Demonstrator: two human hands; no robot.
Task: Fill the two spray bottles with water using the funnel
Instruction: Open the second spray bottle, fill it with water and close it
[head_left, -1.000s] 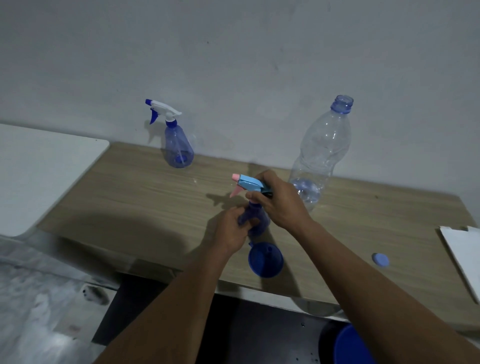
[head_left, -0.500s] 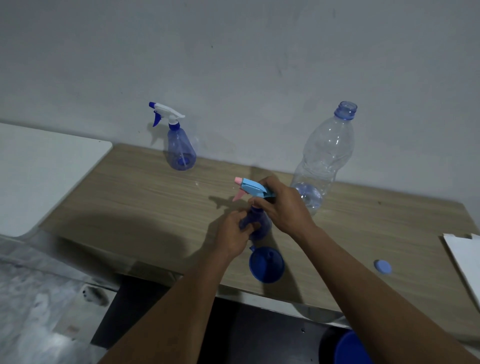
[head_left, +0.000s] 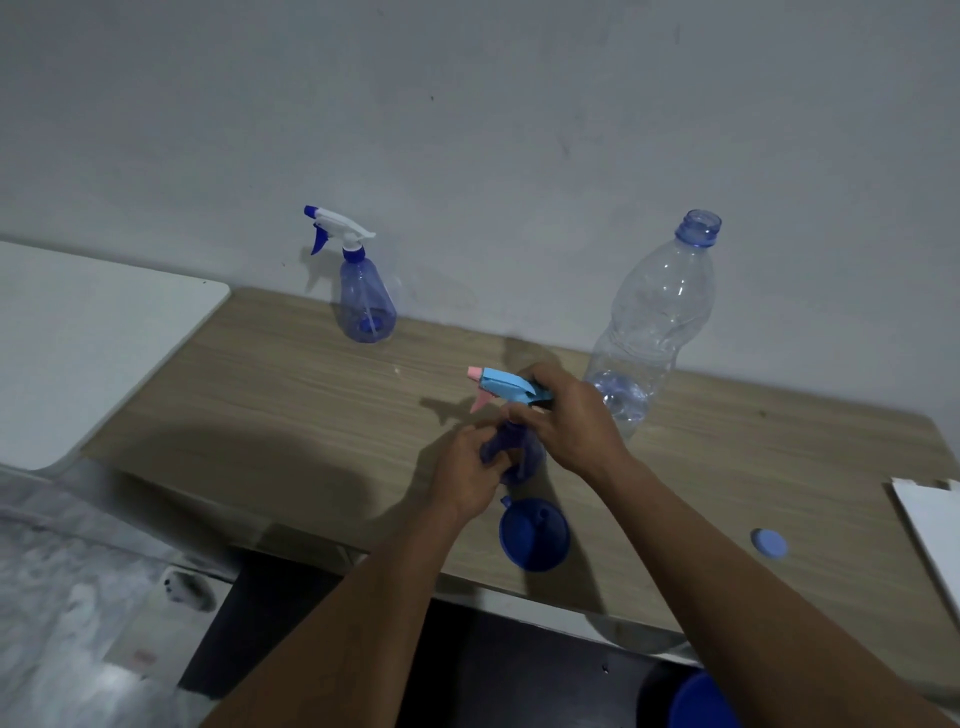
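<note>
The small spray bottle is standing near the middle of the surface, close to the front edge. The person is holding it with both hands. The left hand is curling its grip round the blue belly of the bottle. The right hand is closing its grip on the back and neck of the light blue spray top. The top's pink tip is pointing to 9 o'clock. This is looking like a twist of the top, but I cannot tell if it is coming off or going on.

To do it well, the left grip should be holding the belly firm without squashing it. Soft plastic can push water out. The right grip should be turning the ring at the neck, not pulling the trigger. It should be holding the top straight up so the thin tube inside is not bending.

The funnel is lying at 6 o'clock, just beside the bottle, and a wrist could be knocking it off the edge. The big water bottle is standing open at 2 o'clock, close behind the right hand, with only a little water in it. A bump could be tipping it. A small blue cap is lying at 4 o'clock, well apart. The second spray bottle is standing at 11 o'clock by the wall, with its top on.
</note>
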